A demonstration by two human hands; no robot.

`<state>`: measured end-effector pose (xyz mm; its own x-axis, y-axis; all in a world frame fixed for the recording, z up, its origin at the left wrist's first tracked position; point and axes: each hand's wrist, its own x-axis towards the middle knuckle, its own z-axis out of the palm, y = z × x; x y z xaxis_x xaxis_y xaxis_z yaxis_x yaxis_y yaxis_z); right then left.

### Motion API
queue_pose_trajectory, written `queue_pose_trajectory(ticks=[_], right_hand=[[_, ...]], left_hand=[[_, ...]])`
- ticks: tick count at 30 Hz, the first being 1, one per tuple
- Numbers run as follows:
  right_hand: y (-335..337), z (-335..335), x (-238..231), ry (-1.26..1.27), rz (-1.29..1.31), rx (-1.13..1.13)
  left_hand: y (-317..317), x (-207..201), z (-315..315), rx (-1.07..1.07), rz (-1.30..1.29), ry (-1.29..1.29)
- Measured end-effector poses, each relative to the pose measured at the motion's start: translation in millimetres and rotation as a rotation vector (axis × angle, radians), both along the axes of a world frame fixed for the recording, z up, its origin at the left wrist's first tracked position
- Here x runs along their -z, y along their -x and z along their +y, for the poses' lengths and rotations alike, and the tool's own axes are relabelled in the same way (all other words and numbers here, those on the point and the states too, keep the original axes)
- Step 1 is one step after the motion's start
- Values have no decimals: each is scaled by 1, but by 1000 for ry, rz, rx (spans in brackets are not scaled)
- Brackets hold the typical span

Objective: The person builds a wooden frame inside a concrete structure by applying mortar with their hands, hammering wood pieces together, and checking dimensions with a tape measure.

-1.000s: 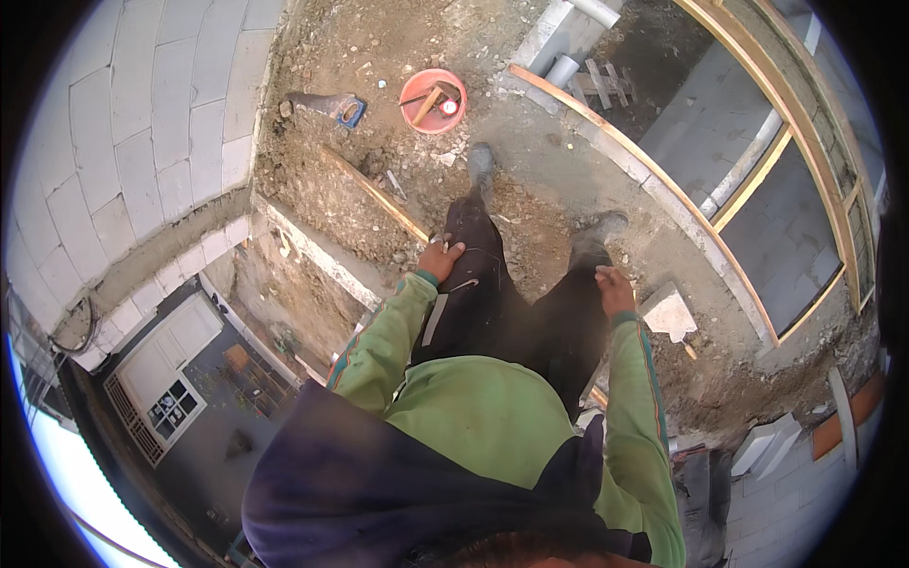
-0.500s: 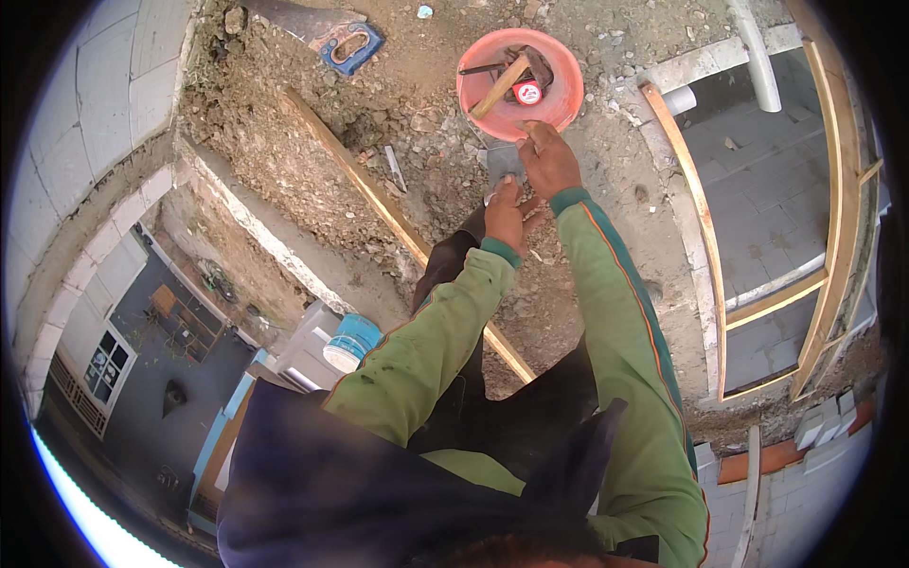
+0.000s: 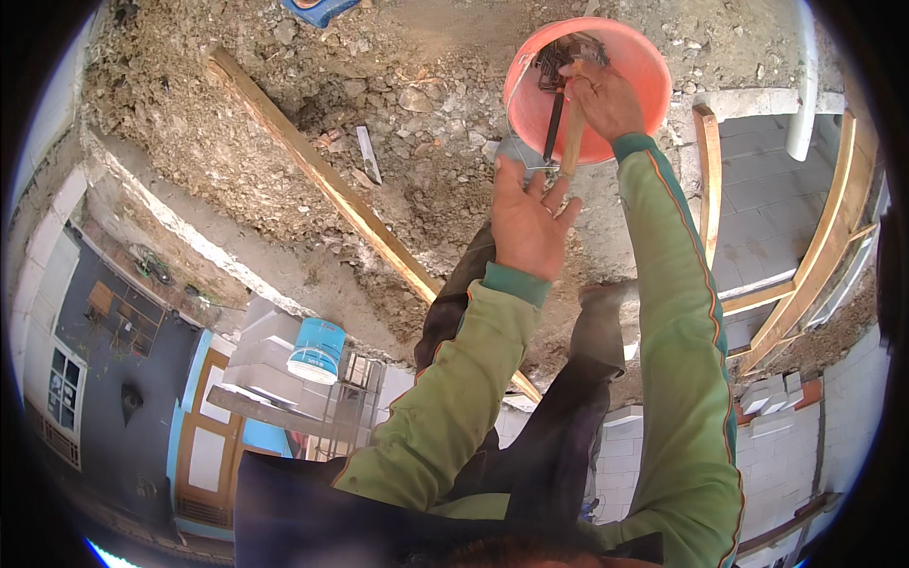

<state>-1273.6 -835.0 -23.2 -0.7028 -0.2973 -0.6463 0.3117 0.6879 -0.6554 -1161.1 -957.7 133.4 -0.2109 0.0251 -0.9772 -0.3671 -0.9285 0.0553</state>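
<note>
A salmon-pink bucket (image 3: 653,90) with a wire handle stands on the ground ahead of me. Inside it lie a wooden-handled tool (image 3: 573,142), its head hidden, a slim black-handled tool (image 3: 553,128) and some dark metal pieces (image 3: 554,68). My right hand (image 3: 611,102) reaches into the bucket, fingers curled over the top of the wooden handle. A bit of red shows beside its fingertips; what they grip is hidden. Just outside the near rim is my left hand (image 3: 528,227), palm partly up. Its thumb presses on a thin grey plate (image 3: 518,151), while the other fingers are loosely bent.
A long timber batten (image 3: 322,170) crosses the rubble on the left. Beyond it the ground drops beside a wall with a blue-and-white pail (image 3: 317,350) on pale blocks. To the right, a timber frame (image 3: 838,218) surrounds a grey recess. A blue saw handle (image 3: 322,9) lies far ahead.
My right hand has left the grey plate and gone into the bucket. The plate stays with my left hand. The wooden and black handles now point toward me, and the red round object is mostly covered.
</note>
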Motion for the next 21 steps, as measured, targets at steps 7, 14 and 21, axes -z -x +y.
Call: queue_pose_trajectory(ticks=[7, 14, 21], right_hand=[[14, -52, 33, -652, 334, -351], [31, -60, 23, -659, 222, -404], [6, -5, 15, -221, 494, -150]], left_hand=[[16, -3, 10, 71, 8, 25], [21, -9, 25, 74, 76, 91], [16, -5, 31, 110, 29, 105]])
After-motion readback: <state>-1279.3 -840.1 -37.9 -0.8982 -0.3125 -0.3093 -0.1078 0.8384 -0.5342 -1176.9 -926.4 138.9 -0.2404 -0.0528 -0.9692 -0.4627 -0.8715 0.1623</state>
